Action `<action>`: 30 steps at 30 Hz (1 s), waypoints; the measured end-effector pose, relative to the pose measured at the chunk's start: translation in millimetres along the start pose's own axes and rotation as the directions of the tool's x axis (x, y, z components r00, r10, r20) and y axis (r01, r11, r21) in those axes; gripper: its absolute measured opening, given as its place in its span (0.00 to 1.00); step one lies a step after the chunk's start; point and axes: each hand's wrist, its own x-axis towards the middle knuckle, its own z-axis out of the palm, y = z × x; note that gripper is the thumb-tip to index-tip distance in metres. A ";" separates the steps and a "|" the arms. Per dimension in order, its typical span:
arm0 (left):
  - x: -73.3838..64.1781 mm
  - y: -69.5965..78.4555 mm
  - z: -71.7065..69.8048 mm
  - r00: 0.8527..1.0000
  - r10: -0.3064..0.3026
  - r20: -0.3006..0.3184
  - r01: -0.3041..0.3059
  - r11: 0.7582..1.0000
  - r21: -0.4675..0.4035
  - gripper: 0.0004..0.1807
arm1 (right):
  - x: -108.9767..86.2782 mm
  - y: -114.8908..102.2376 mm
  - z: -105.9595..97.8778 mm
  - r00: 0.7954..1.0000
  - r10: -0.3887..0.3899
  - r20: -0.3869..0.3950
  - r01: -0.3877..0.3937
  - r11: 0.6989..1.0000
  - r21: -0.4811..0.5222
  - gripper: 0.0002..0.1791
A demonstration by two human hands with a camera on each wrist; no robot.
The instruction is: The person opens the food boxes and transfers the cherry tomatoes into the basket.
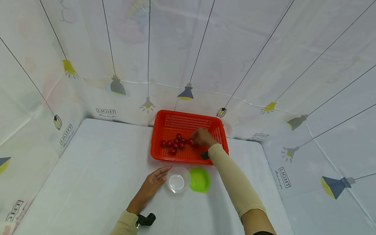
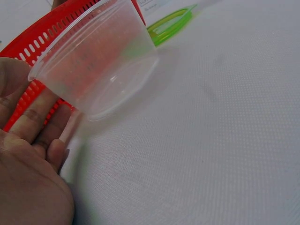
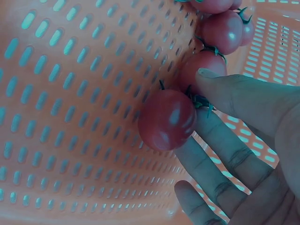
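Observation:
In the head view my left hand (image 1: 155,180) is beside a clear plastic bowl (image 1: 177,180), its loosely extended fingers at the left side of the bowl. The left wrist view shows the thumb close to the rim of the bowl (image 2: 112,61). My right hand (image 1: 202,137) reaches into a red slotted plastic basket (image 1: 188,160). In the right wrist view its thumb lies on a cherry tomato (image 3: 190,70), with the index finger below. Another cherry tomato (image 3: 167,119) sits in front of the fingertips. Several cherry tomatoes (image 1: 173,151) lie in the basket, green stems on some.
A bright green dish (image 1: 200,180) stands right of the clear bowl, in front of the basket. All stand on a white-covered table (image 1: 102,163). Behind and at the sides, white sheets (image 1: 176,49) printed with hanging lamps enclose the table.

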 end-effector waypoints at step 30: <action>-0.9 3.6 2.3 1.000 -0.004 -0.024 0.004 1.000 0.028 0.27 | -57.6 -33.6 -21.6 0.967 -0.220 -0.125 0.218 0.976 -0.028 0.20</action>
